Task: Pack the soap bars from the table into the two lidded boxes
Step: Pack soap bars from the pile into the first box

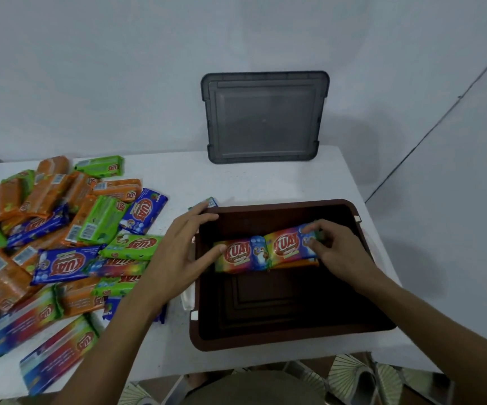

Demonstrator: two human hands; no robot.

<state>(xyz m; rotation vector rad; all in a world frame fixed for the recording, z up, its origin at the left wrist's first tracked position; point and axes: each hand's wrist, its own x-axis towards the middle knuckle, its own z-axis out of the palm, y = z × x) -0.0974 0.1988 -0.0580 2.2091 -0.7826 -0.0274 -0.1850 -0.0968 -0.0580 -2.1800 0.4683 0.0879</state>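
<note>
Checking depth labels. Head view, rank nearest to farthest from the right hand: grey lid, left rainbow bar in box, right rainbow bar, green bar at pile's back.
1. right rainbow bar, gripped by the right hand.
2. left rainbow bar, beside it in the brown box.
3. grey lid, against the wall behind the box.
4. green bar, far left at the pile's back.

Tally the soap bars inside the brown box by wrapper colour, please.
Rainbow: 2, the left rainbow bar and the right rainbow bar
Orange: 1, an orange bar showing under the right one
Total: 3 visible in the brown box
</note>
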